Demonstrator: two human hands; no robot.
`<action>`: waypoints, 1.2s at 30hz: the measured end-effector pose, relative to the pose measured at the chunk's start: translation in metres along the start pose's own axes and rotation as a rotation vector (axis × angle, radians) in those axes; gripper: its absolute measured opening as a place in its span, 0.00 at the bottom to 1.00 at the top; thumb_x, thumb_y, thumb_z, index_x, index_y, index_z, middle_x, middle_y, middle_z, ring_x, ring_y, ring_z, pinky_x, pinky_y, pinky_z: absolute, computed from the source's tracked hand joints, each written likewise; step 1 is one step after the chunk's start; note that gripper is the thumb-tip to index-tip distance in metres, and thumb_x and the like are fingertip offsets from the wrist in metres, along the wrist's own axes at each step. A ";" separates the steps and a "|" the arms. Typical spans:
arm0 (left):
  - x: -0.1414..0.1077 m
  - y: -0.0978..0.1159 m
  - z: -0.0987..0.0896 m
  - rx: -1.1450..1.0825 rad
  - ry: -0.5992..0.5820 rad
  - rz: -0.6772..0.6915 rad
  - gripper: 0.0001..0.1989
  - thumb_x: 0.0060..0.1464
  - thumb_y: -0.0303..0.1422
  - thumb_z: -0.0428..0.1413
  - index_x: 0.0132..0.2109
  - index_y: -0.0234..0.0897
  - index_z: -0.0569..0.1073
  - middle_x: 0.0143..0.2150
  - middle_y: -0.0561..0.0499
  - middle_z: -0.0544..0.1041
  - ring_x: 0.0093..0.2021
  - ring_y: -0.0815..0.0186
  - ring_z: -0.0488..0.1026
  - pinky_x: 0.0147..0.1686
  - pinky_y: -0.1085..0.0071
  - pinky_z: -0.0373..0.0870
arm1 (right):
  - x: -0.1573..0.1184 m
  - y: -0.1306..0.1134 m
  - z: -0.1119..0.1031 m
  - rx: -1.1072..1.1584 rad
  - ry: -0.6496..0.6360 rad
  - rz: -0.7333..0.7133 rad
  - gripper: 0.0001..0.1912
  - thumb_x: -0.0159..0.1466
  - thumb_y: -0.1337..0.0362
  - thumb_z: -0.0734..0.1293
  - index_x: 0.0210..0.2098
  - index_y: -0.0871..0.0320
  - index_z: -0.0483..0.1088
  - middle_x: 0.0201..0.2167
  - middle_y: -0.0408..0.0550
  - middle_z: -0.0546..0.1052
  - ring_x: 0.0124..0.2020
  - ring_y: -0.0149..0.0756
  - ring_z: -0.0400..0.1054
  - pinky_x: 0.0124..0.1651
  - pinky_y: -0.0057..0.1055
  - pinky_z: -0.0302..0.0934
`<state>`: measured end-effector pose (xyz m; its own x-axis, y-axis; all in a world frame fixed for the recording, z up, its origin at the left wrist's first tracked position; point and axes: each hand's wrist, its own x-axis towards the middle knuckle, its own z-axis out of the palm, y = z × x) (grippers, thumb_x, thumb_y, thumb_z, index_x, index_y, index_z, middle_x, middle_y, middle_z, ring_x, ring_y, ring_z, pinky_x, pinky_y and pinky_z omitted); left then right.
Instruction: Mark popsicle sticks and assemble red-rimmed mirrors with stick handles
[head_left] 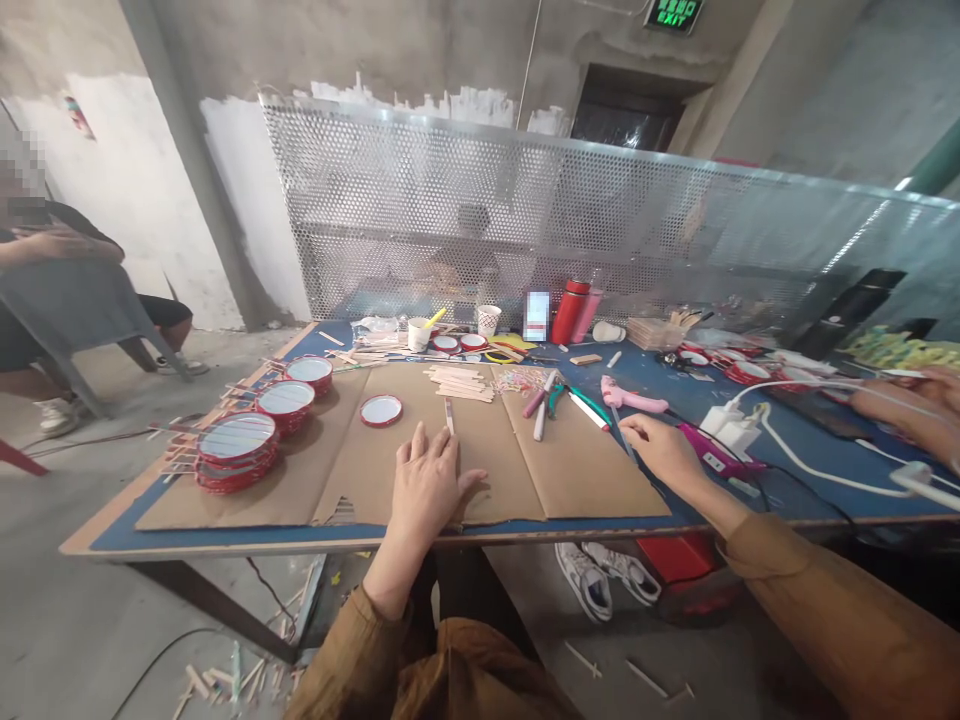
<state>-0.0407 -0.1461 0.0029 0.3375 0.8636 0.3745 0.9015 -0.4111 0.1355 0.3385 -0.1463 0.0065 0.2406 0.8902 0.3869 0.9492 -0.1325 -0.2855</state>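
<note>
My left hand [427,475] lies palm down on the brown cardboard [570,480], fingers stretched out. A narrow wooden stick [449,414] pokes out beyond its fingertips. My right hand [660,445] is at the cardboard's right edge, its fingers pinched on a thin grey strip [628,445]. Just beyond that hand rests a pink glue gun [637,398]. One red-rimmed white disc [381,410], like a small drum, sits left of centre. Flat wooden sticks [459,382] are piled ahead of my left hand, beside small colourful pieces [517,380]. Pens and green-handled pliers [556,400] lie to their right.
Stacked red drums [236,450] with sticks line the left side. Paper cups [418,334], a phone [537,316] and a red bottle [571,312] stand at the back before a perforated metal screen [390,220]. White cables and a purple power strip [716,455] are right, near another person's hands [911,405].
</note>
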 end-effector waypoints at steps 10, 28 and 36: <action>-0.001 0.000 0.000 0.009 0.018 -0.001 0.26 0.55 0.50 0.50 0.55 0.42 0.68 0.60 0.46 0.66 0.64 0.46 0.54 0.53 0.51 0.58 | 0.011 -0.023 0.010 -0.049 0.011 -0.055 0.10 0.58 0.60 0.60 0.31 0.56 0.72 0.31 0.47 0.74 0.30 0.35 0.68 0.30 0.29 0.55; 0.000 0.001 -0.002 -0.014 -0.012 -0.004 0.25 0.55 0.50 0.50 0.55 0.42 0.69 0.61 0.47 0.65 0.64 0.46 0.54 0.52 0.52 0.59 | 0.020 -0.032 0.016 -0.109 -0.020 -0.057 0.09 0.58 0.60 0.62 0.31 0.56 0.73 0.31 0.47 0.74 0.30 0.36 0.67 0.29 0.29 0.52; -0.001 -0.001 0.000 -0.035 0.009 0.027 0.24 0.55 0.51 0.51 0.54 0.44 0.69 0.59 0.47 0.67 0.64 0.45 0.53 0.52 0.52 0.58 | 0.022 -0.045 0.013 -0.064 0.130 -0.103 0.15 0.63 0.58 0.56 0.27 0.56 0.70 0.30 0.50 0.76 0.31 0.38 0.67 0.31 0.31 0.52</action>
<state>-0.0414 -0.1464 0.0027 0.3586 0.8496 0.3867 0.8822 -0.4439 0.1572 0.2981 -0.1146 0.0163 0.1617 0.8373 0.5222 0.9802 -0.0747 -0.1836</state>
